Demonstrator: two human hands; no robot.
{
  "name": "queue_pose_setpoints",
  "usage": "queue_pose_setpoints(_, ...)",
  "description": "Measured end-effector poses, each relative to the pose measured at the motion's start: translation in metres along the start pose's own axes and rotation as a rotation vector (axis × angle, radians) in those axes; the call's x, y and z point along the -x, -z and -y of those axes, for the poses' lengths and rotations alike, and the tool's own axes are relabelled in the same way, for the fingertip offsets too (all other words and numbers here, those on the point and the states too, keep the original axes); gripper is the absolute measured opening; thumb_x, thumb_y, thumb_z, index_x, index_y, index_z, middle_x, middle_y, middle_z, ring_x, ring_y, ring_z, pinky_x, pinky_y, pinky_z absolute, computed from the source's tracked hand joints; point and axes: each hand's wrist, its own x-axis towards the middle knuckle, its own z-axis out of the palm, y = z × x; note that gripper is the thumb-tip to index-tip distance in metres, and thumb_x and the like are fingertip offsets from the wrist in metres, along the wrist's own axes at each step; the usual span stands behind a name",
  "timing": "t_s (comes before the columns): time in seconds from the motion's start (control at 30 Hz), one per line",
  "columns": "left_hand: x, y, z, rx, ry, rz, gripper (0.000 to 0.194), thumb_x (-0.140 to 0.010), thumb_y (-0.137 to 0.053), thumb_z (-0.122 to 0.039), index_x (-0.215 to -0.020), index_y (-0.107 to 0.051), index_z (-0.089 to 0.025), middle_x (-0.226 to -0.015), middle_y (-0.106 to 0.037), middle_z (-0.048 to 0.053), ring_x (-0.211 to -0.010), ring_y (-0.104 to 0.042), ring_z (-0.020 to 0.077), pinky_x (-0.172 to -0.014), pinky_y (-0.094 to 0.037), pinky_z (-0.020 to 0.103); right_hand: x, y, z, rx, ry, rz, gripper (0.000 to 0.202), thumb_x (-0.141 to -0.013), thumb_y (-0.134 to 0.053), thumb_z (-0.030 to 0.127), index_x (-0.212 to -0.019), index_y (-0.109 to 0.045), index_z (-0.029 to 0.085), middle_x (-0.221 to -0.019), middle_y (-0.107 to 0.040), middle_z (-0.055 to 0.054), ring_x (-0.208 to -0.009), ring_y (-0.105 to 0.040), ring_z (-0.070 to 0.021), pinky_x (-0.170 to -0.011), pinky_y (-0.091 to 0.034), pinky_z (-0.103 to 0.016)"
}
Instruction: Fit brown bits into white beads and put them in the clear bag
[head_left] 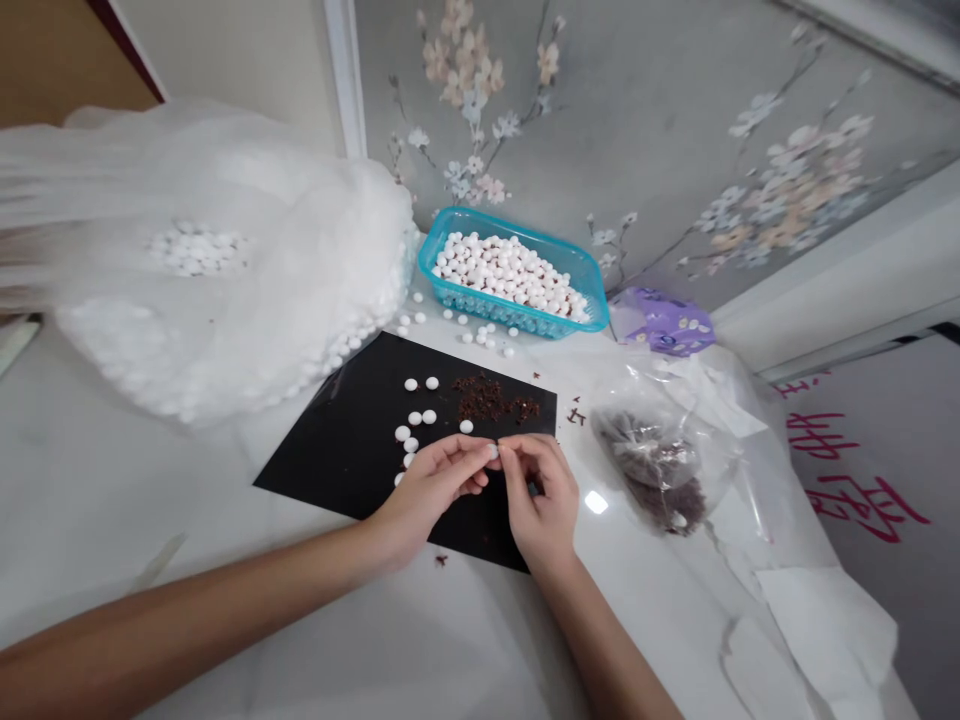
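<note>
A small white ball [493, 452] is pinched between the thumb and fingers of my left hand [431, 490]. My right hand [546, 495] meets it there, its thumb and forefinger closed in a pinch at the ball's edge. What the right fingertips grip, if anything, is too small to make out. Both hands are over a black sheet [330, 440]. On that sheet lie a pile of small dark reddish-brown pieces [484, 398], a single white ball [466, 427] just above my fingers, and several more white balls [415, 418] to the left.
Behind the sheet stands a blue plastic basket [600, 318] full of white balls. A big translucent bag [300, 200] of white balls is at left. At right are a clear bag of brown pieces [660, 470] and a purple packet [664, 322]. Loose balls [480, 335] lie before the basket.
</note>
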Motion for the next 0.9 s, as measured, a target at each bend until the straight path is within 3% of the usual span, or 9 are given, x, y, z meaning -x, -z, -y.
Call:
queue_pose_setpoints(0.23,0.0009,-0.0017,-0.0074,0.083,0.032,0.006,0.016,-0.074,-0.066,-0.032,-0.079,-0.066,-0.016,-0.078,-0.06,0.0,-0.072,-0.05,0.0078,-0.072,-0.04,0.021,0.0007,-0.0008,-0.0007,0.001,0.063,-0.028,0.009,-0.083,-0.052,0.015,-0.084,-0.06,0.02,-0.077,-0.056,-0.001,-0.058,-0.052,-0.0088,-0.049,-0.042,-0.022)
queue_pose_setpoints(0.63,0.0014,-0.0027,-0.0099,0.092,0.024,0.035,0.017,-0.075,-0.064,-0.033,-0.08,-0.067,-0.017,-0.08,-0.061,0.001,-0.079,-0.053,0.0104,-0.077,-0.04,0.023,0.0026,-0.0026,-0.0014,-0.04,0.055,-0.042,0.011,-0.081,-0.054,0.014,-0.088,-0.06,0.019,-0.078,-0.053,-0.001,-0.05,-0.047,-0.0062,-0.045,-0.042,-0.021)
queue_pose_setpoints(0.9,0.0021,-0.003,-0.0105,0.11,0.018,0.046,0.017,-0.076,-0.063,-0.033,-0.079,-0.067,-0.017,-0.077,-0.061,0.0,-0.077,-0.053,0.0098,-0.074,-0.04,0.022,0.0045,-0.0017,-0.0044,-0.056,0.081,0.017,0.014,-0.079,-0.055,0.014,-0.092,-0.058,0.019,-0.086,-0.052,-0.002,-0.044,-0.042,-0.0027,-0.043,-0.041,-0.021)
